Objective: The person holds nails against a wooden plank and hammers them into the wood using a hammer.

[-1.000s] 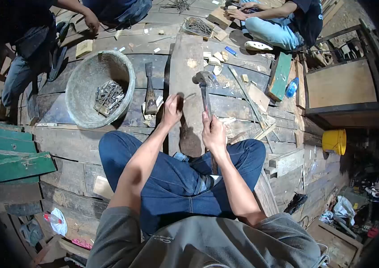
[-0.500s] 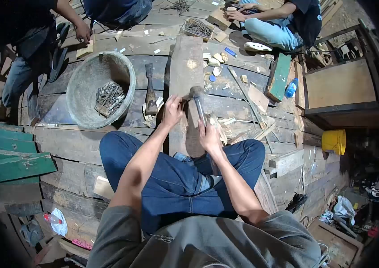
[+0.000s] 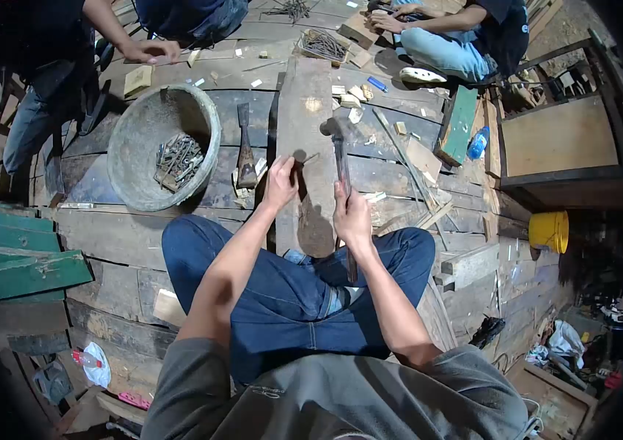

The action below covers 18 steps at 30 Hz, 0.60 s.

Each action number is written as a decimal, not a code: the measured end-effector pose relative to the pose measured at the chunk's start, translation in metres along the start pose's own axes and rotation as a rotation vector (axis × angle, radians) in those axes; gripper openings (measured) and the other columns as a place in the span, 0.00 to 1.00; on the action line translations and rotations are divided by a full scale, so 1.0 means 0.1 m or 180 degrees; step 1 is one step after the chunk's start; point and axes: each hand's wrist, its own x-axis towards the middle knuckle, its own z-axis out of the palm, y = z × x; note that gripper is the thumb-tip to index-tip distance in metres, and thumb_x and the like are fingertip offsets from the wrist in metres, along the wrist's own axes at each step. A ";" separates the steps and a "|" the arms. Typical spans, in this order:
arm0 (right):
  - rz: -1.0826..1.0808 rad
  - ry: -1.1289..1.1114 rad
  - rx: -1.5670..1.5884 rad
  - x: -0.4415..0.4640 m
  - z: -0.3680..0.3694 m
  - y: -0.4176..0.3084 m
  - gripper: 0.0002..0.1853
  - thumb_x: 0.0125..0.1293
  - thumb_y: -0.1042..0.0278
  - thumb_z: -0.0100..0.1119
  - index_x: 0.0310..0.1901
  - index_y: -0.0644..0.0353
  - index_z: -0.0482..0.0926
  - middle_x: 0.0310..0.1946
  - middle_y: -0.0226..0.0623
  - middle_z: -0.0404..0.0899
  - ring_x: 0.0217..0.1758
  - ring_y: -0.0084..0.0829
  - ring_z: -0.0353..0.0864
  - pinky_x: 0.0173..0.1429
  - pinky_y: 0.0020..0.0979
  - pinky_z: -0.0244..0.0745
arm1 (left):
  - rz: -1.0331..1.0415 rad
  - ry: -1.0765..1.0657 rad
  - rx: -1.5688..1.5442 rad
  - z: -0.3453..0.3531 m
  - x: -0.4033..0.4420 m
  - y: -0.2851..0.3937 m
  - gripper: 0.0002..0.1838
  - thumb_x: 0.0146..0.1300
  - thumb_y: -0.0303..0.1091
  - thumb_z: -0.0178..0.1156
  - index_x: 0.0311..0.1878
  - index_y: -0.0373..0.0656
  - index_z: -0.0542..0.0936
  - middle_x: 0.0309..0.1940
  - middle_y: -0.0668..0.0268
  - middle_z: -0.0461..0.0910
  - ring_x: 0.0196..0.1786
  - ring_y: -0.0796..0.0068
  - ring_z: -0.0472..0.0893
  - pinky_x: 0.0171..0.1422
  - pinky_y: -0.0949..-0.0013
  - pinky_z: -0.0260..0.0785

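Wrapped round the handle of a claw hammer is my right hand; the hammer's head is raised over the right edge of a wooden plank. My left hand is at the plank's left side, its fingers pinched on a thin nail that points to the right over the wood. A dark shadow partly covers the plank between my hands. Left of the plank lies a chisel-like tool with a wide blade. Farther left, a grey bucket holds metal pieces.
Co-workers sit at the top left and top right; one bare hand reaches out above the bucket. A tray of nails stands past the plank. Wood scraps, green boards, a green block and a yellow bucket lie around.
The hammer has gone down to the plank near my left fingers and come up again. My left hand has stayed nearly in place. The left co-worker's hand has moved right and up.
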 end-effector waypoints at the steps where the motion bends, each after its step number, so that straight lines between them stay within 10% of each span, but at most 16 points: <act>1: -0.0020 0.0041 0.0004 -0.03 0.06 0.06 0.21 0.77 0.57 0.50 0.41 0.71 0.80 0.28 0.66 0.78 0.38 0.64 0.81 0.37 0.53 0.75 | 0.0278 0.0290 0.0133 0.03 -0.02 -0.01 0.18 0.49 0.15 0.57 0.47 0.28 0.77 0.47 0.40 0.78 0.52 0.39 0.78 0.54 0.51 0.72; 18: -0.0323 0.0334 0.0014 -0.04 0.04 -0.03 0.24 0.76 0.52 0.51 0.38 0.71 0.80 0.24 0.61 0.77 0.32 0.60 0.82 0.36 0.52 0.73 | 0.0091 -0.0007 0.0096 0.01 0.01 -0.04 0.17 0.50 0.17 0.60 0.46 0.27 0.77 0.43 0.40 0.78 0.49 0.36 0.77 0.55 0.48 0.71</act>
